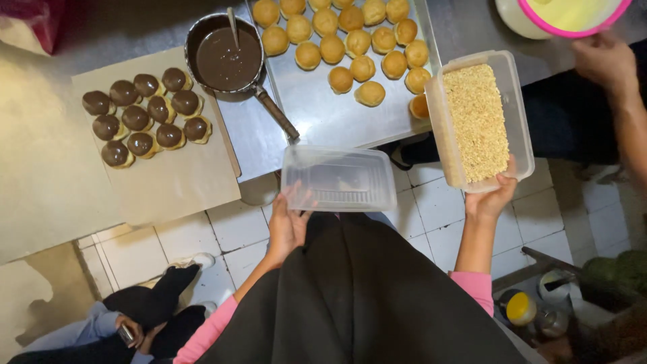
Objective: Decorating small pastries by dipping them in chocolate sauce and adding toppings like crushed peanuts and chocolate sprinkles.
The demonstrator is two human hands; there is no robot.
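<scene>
My left hand (288, 222) holds a clear plastic lid (339, 178) flat, just below the metal tray's near edge. My right hand (494, 197) grips the near end of a clear plastic container (519, 128) filled with pale chopped nuts (477, 121). The container hangs beside the tray's right edge. A metal tray (317, 114) carries several plain round buns (350, 40). A saucepan of dark chocolate sauce (228, 57) with a spoon in it sits left of the tray. Several chocolate-topped buns (145, 114) lie on brown paper (175, 182) at the left.
Another person's hand (603, 61) rests at the upper right, near a pale bowl with a pink rim (566, 17). A seated person with a phone (125, 330) is at the lower left on the white tiled floor (229, 229). Pots and jars (539, 307) stand lower right.
</scene>
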